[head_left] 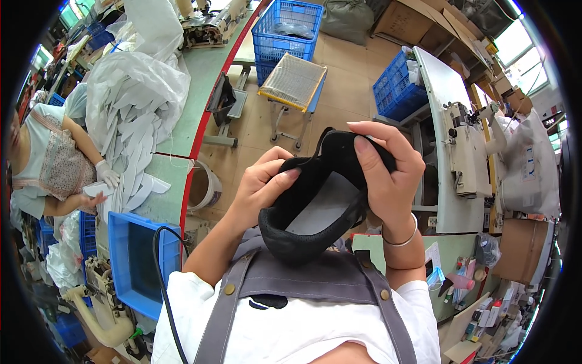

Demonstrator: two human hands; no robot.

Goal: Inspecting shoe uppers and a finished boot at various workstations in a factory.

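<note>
A black shoe upper (294, 233) is held up in front of my chest, its opening facing me and a light grey sole lining visible inside. My left hand (262, 187) pinches the edge on its left side between thumb and fingers. On the other side, my right hand (391, 173) grips the far right part, thumb inside the opening and fingers behind. The upper's underside is hidden from this view.
To the left, another person's gloved hand (108, 174) is beside a heap of grey cut pieces (130, 130). A blue tub (136, 218) stands near my left elbow. Ahead are a padded stool (295, 79) and blue crates (285, 27); a sewing machine (467, 148) stands right.
</note>
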